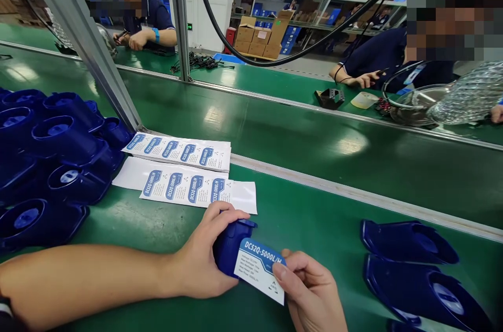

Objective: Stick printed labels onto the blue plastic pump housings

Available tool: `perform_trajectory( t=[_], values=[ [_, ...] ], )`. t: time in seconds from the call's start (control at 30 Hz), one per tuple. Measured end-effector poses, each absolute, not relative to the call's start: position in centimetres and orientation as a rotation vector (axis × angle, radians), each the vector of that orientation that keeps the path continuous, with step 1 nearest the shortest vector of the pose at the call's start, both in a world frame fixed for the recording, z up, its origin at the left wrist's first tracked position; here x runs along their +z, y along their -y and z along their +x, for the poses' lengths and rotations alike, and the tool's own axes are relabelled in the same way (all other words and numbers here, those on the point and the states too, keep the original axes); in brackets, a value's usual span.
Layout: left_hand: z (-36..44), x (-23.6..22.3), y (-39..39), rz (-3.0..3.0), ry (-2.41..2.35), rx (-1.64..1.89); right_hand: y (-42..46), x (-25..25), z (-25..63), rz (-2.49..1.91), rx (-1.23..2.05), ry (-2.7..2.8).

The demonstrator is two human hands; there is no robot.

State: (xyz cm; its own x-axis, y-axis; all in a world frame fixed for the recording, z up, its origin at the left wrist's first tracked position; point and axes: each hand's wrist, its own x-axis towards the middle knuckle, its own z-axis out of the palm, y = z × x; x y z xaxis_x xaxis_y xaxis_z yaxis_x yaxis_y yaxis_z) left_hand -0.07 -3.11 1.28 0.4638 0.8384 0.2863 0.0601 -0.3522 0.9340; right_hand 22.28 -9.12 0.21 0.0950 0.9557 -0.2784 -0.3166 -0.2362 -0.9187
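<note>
In the head view, the left hand (208, 253) has its grip wrapped around a blue housing (226, 251), fingers over the far side and thumb along the near side, above the near middle of the green worktop (298, 206). The right hand (314, 290) pinches the right end of a printed label (255, 269), thumb in front, fingers behind. The label reads DC52Q-5000L/H; it slants down to the right, its left end overlapping the right side of the housing. Whether the adhesive already touches the plastic, I cannot tell.

The step in hand looks like lining up the label for sticking. The next move would call for a steady left grip, squaring the label's left edge on the housing face, then pressing it flat from that edge toward the right so that no crease or bubble is trapped, with the right grip letting go last.

Just beyond the hands lie a far label sheet (176, 151) and a near label sheet (181, 185), the near one with bare backing at its right end. Blue housings are massed at the left (78, 146), and more blue parts lie at the right (401, 277), well apart from the hands.
</note>
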Motion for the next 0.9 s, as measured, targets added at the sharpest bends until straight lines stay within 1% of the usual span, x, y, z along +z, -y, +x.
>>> perform_trajectory(
  t=[0.13, 0.9],
  values=[
    [-0.08, 1.13, 3.16, 1.745, -0.768, 1.005, 9.26, 0.17, 22.33, -1.226, 1.381, 0.787],
    [-0.16, 1.16, 3.2, 1.764, -0.767, 0.977, 9.53, 0.56, 22.04, -1.273, 1.41, 0.744]
  ],
)
